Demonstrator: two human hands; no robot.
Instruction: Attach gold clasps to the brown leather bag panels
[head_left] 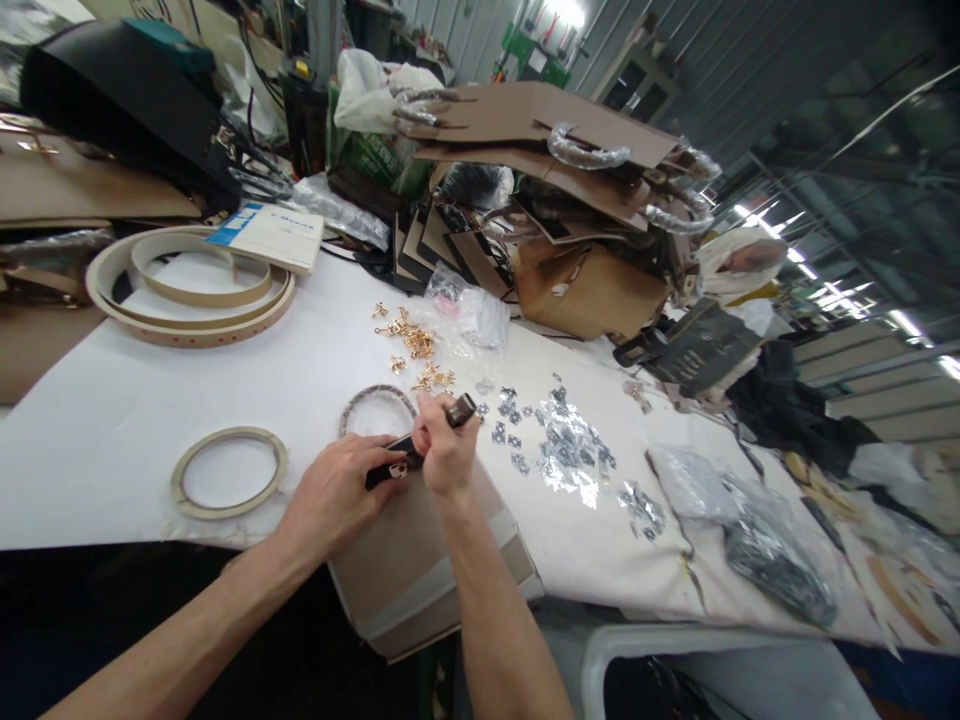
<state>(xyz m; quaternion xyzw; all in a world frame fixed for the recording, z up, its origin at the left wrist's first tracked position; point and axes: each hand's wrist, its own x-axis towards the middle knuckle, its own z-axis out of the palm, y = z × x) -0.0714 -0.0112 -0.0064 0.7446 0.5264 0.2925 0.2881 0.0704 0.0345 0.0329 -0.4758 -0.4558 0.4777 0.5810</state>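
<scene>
My left hand [341, 495] pinches a narrow black piece [379, 474] with a small shiny metal fitting [399, 468] on it. My right hand [448, 450] is closed round a dark tool handle [463, 408], whose rounded end sticks out past the fist. The tool's working end is hidden by the fingers, so its kind does not show. Both hands are close together above a beige box-like block [405, 590] at the table's front edge. Just behind them lie a thin tape roll [367, 392] and gold-coloured metal fittings [416, 342].
Small silver metal plates [574, 445] are scattered right of my hands. A tape ring [180, 490] and coiled strips [187, 335] under a booklet [274, 235] lie left. Brown bag panels [540, 115] are stacked behind. A grey bin [600, 665] stands below the front edge.
</scene>
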